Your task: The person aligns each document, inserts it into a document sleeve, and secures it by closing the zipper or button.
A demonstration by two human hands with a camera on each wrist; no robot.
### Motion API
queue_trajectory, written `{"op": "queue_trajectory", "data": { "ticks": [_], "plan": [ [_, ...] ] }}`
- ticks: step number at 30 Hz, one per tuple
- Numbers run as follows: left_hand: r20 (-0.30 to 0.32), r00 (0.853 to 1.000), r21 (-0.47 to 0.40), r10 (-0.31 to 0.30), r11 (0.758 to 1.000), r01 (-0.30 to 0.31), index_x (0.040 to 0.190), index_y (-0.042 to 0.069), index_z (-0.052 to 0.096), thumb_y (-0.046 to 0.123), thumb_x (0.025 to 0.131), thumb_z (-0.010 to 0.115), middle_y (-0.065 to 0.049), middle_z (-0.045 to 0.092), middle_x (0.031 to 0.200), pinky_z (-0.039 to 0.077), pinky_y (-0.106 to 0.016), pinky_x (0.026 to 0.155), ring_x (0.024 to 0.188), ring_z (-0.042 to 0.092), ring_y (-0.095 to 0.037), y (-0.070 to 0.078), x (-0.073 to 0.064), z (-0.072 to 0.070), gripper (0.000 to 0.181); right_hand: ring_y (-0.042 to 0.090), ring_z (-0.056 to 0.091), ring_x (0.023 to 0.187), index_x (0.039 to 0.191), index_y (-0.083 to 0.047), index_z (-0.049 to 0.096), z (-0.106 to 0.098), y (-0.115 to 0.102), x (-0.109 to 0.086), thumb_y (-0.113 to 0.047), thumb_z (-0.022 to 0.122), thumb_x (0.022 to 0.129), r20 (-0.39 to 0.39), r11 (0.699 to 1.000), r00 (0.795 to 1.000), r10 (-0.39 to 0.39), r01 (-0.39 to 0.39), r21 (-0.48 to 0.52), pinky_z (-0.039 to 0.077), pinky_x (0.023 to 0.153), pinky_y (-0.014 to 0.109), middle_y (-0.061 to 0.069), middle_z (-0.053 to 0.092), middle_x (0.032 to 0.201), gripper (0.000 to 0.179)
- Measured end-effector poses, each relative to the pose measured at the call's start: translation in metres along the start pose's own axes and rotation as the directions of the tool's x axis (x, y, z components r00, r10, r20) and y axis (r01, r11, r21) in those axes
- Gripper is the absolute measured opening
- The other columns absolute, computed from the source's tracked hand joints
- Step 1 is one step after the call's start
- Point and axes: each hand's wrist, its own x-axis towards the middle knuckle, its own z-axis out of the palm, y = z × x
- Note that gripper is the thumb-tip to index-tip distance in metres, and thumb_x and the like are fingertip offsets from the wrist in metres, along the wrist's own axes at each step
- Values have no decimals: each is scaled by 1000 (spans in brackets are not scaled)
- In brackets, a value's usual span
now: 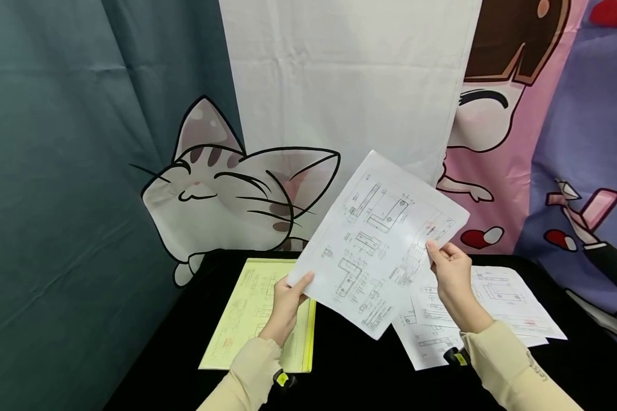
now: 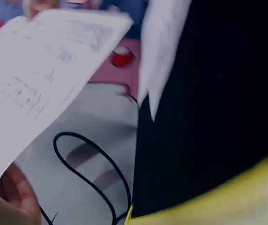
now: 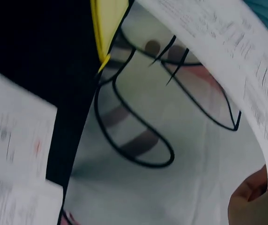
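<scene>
A white paper sheet printed with technical drawings is held up, tilted, above the black table. My left hand pinches its lower left corner, thumb on the printed face. At the right edge, my right hand pinches the same sheet between thumb and fingers. In the left wrist view the sheet rises from the left hand; in the right wrist view it bends up from the right hand. Below the left hand lies a yellow transparent folder with drawing sheets showing through.
More printed sheets lie overlapping on the black table, below and around the right forearm. Behind the table hang a green curtain, a white cloth and cartoon-printed fabric.
</scene>
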Motion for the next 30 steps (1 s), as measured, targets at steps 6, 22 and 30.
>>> {"op": "queue_trajectory", "data": {
  "ticks": [6,22,30],
  "plan": [
    [-57,998,-211,-32,977,20,103,5,65,12,89,65,8,70,82,56,-18,72,75,67,-4,1,0,19,16,-2,60,59,75,-18,68,9,5,-6,0,56,91,-58,992,997,57,-51,112,51,55,11,-8,68,65,27],
    [-214,977,-140,-4,990,-26,115,7,57,21,84,71,3,71,94,57,-23,74,80,70,-9,-6,1,22,37,1,61,57,74,-15,64,5,28,-12,2,61,88,-26,992,997,78,-75,97,53,56,14,-8,68,65,22],
    [-147,989,28,-25,999,29,112,5,57,21,83,72,4,72,85,57,-22,70,73,69,-8,-1,6,-16,37,5,61,55,76,-11,66,-25,31,-2,3,56,90,97,982,995,33,-50,184,53,54,17,-4,68,64,23]
  ]
}}
